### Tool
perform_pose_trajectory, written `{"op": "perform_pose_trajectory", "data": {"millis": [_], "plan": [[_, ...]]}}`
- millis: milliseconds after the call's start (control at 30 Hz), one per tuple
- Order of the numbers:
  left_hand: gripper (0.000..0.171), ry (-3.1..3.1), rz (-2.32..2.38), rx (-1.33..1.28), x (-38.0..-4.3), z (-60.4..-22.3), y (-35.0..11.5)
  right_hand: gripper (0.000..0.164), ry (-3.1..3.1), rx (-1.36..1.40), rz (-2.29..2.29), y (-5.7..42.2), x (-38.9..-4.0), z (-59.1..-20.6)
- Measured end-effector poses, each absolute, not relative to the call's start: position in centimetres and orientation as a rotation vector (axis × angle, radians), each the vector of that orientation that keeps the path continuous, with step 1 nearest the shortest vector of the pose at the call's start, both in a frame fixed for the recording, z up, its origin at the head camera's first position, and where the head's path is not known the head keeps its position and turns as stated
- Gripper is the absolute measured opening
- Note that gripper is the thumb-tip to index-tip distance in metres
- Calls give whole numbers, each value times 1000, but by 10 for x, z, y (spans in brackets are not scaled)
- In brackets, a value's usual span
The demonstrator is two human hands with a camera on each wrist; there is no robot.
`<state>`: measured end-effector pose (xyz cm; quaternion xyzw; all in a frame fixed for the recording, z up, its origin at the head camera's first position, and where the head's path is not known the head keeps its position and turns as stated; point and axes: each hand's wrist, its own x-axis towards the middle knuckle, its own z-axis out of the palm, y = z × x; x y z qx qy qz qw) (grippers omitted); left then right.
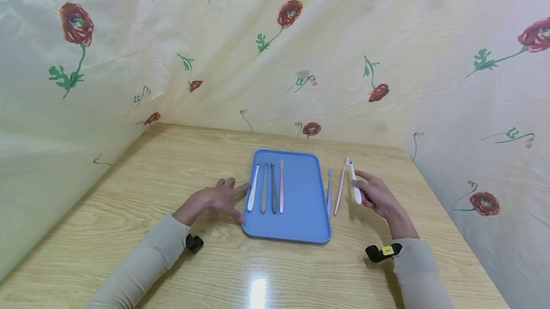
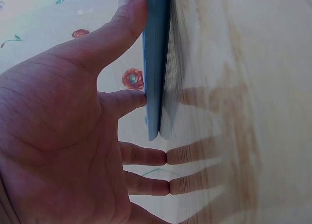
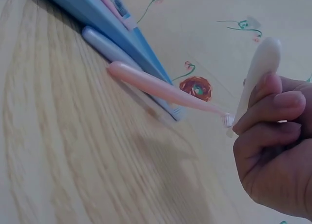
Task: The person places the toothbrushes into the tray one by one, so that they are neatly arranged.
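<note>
A blue tray (image 1: 301, 227) lies on the table with a white toothbrush (image 1: 254, 187), a grey-beige one, a dark grey one and a pink toothbrush (image 1: 281, 187) side by side in its left half. My left hand (image 1: 221, 200) rests at the tray's left edge, thumb and index finger touching the rim, the fingers spread in the left wrist view. Between its fingers and thumb my right hand (image 1: 375, 193) pinches a second white toothbrush (image 3: 261, 63), raised above the table right of the tray. Beside it are another pink toothbrush (image 3: 161, 89) and a blue toothbrush (image 1: 329, 192).
The wood-grain table (image 1: 180, 271) carries the tray. A flower-printed cloth (image 1: 240, 51) stands as a wall behind and at both sides. Each wrist wears a small black camera, one of them with a yellow label (image 1: 388, 250).
</note>
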<state>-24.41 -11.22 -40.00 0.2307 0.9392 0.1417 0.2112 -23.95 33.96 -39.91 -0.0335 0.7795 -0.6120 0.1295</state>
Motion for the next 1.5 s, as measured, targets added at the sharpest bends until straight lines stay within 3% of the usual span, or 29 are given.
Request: {"op": "perform_pose_trajectory", "data": {"millis": [500, 867, 967, 1200, 1500], "plan": [[106, 2604, 400, 640, -243, -400, -111, 66, 2592, -185, -1438, 332, -235, -397], [106, 2592, 418, 636, -242, -400, -112, 64, 3196, -215, -129, 318, -230, -385], [106, 2593, 412, 628, -242, -399, -112, 66, 3176, -162, -368, 321, -231, -388], [107, 2598, 406, 625, -244, -400, -112, 67, 2379, -53, -1854, 332, -239, -390], [108, 2597, 407, 626, -245, -400, -112, 72, 2001, -113, -2163, 336, -238, -383]]}}
